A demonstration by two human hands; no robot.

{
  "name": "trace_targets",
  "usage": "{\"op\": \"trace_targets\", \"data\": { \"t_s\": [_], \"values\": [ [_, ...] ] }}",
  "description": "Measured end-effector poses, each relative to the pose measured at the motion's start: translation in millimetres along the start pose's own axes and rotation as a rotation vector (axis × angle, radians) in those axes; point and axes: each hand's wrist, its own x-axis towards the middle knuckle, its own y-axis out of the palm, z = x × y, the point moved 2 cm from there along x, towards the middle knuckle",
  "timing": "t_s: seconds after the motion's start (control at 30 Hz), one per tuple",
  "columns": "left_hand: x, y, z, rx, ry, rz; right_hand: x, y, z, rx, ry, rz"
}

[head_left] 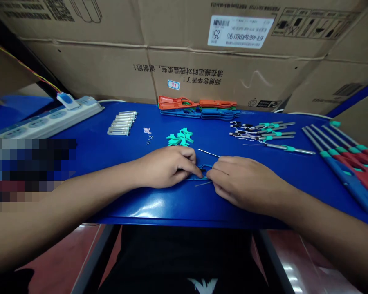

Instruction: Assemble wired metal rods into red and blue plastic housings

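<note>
My left hand (168, 166) rests on the blue table (116, 196), fingers curled and pressing down on a blue plastic part (202, 172) that lies flat between both hands. My right hand (242, 179) pinches the same blue part from the right side. A thin metal wire (208, 152) sticks out just beyond the fingers, and another thin wire (203, 184) lies below them. Much of the blue part is hidden under my fingers.
Teal plastic pieces (180, 138) lie just beyond my hands. Orange and blue shells (198, 108) are stacked at the back. Clear tubes (122, 122) sit left, metal rods with teal collars (270, 134) right, finished blue and red sticks (346, 163) far right. A power strip (49, 118) lies at left, cardboard boxes (184, 53) behind.
</note>
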Motion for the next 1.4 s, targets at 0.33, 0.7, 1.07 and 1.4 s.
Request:
{"op": "trace_targets", "data": {
  "t_s": [0.33, 0.7, 1.07, 1.4],
  "values": [
    [-1.2, 0.0, 0.6, 0.015, 0.045, -0.028, 0.1, 0.2, -10.3, 0.284, 0.122, 0.003],
    [-4.0, 0.8, -1.9, 0.129, 0.089, -0.056, -9.6, -1.0, -15.1, 0.392, 0.206, -0.026],
    [-3.8, 1.5, -1.4, 0.053, 0.071, -0.047, -17.2, 4.6, -5.9, 0.303, 0.213, -0.061],
    [-0.8, -0.9, -7.6, 0.054, 0.034, 0.010, -27.4, -2.7, -23.1, 0.500, 0.224, -0.035]
  ]
}}
